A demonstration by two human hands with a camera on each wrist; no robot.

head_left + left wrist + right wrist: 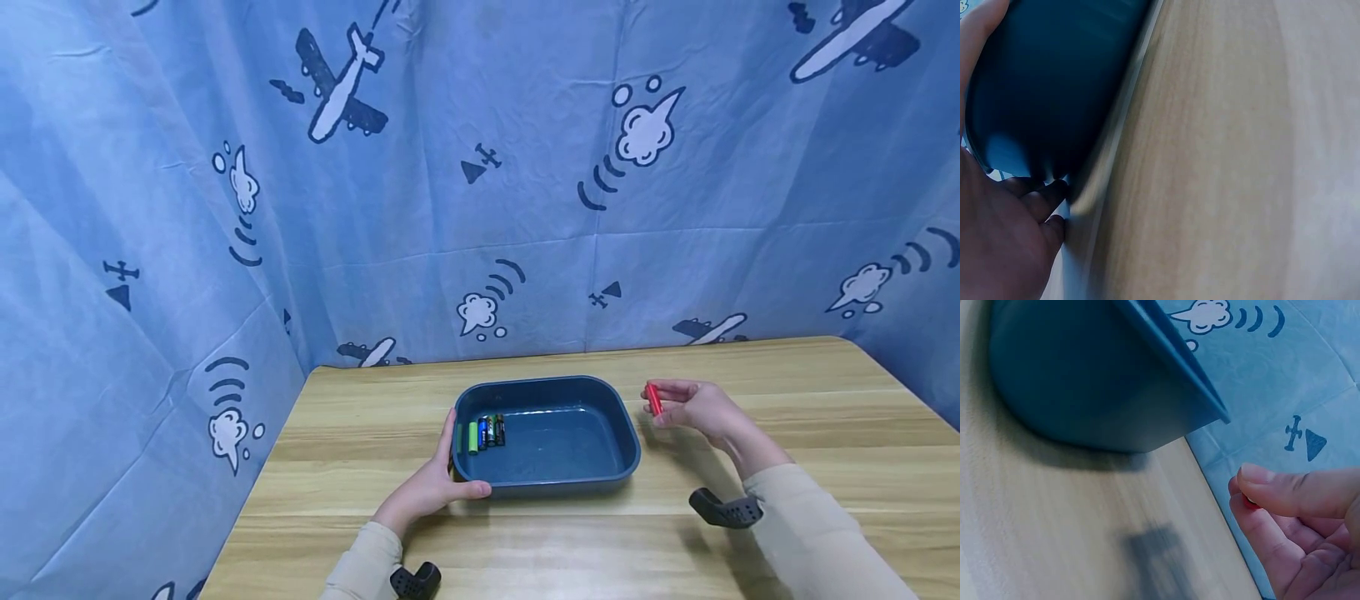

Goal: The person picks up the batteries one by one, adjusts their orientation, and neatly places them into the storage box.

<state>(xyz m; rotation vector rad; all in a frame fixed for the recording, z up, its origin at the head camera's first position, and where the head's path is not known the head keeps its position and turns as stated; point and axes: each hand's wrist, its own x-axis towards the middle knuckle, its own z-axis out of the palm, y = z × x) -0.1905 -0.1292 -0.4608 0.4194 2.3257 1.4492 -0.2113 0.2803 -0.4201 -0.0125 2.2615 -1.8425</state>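
A dark blue plastic bin (555,446) stands on the wooden table. Several batteries lie side by side at its left end, a light green battery (473,438) outermost and a blue battery (483,433) beside it. My left hand (431,487) holds the bin's near left corner, thumb along the front rim, fingers against the left side. To the right of the bin, my right hand (697,410) pinches a red battery (654,398) between thumb and fingers, held tilted above the table. In the right wrist view the fingers hide most of it; only a red end shows.
A light wood table (360,417) extends around the bin. Behind and at both sides hangs a blue curtain (510,208) with printed planes and clouds. Each wrist wears a black mount, such as the right wrist's mount (725,508).
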